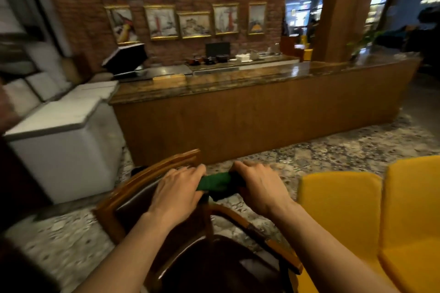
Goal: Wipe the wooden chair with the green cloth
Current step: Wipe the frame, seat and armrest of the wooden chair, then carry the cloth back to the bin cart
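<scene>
Low in the centre of the frame: left hand [177, 189] and right hand [258, 184], both palm-down, fingers curled over a green cloth [215, 183] bunched between them. Each hand closed on one end of the cloth, only the middle stretch showing, with a darker fold at the right-hand end. Directly beneath and to the left: wooden chair [142, 181], curved back rail tilted, dark padded panel inside the frame, an armrest sweeping toward the lower right. Cloth at the top of the chair's back; actual contact with the wood hidden by the hands. At the lower right, just beside the chair: yellow seats [357, 209]. Across the middle of the frame: long wooden counter [250, 121] with a glossy stone top. At the left: white chest freezer [64, 140]. Along the top: brick wall with gold-framed pictures [162, 21]. Underfoot: speckled terrazzo floor [333, 150].
</scene>
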Demonstrator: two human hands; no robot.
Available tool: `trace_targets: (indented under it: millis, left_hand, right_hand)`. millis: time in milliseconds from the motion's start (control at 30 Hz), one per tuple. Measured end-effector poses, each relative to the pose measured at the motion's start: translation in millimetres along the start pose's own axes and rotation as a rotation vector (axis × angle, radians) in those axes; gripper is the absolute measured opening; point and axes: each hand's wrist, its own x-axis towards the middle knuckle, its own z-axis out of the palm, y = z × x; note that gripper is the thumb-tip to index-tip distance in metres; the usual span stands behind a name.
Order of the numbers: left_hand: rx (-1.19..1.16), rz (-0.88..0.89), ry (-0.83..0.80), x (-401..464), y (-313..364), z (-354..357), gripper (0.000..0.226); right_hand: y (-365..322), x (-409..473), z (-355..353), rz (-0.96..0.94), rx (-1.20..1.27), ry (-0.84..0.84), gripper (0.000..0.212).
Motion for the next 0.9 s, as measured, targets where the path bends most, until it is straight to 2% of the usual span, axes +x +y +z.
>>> trace_targets:
  millis: [267, 533, 700, 900]
  left_hand:
    - [0.255, -0.295, 0.066, -129, -91, -97, 0.037]
    - [0.424, -0.649, 0.212, -343, -151, -223, 0.030]
    - [0.537, -0.883, 0.263, -505, -149, -299, 0.033]
    - [0.690, -1.154, 0.289, -686, -98, -356, 0.033]
  right_hand:
    - [-162, 30, 15, -0.333, 0.203, -0.018, 0.039]
    - [-408, 10, 9, -0.706, 0.292, -0.020, 0.035]
    - [-566, -57, -1, -0.953, 0.370, -0.048, 0.041]
    - [-716, -176, -17, -1.229, 0.489, -0.129, 0.043]
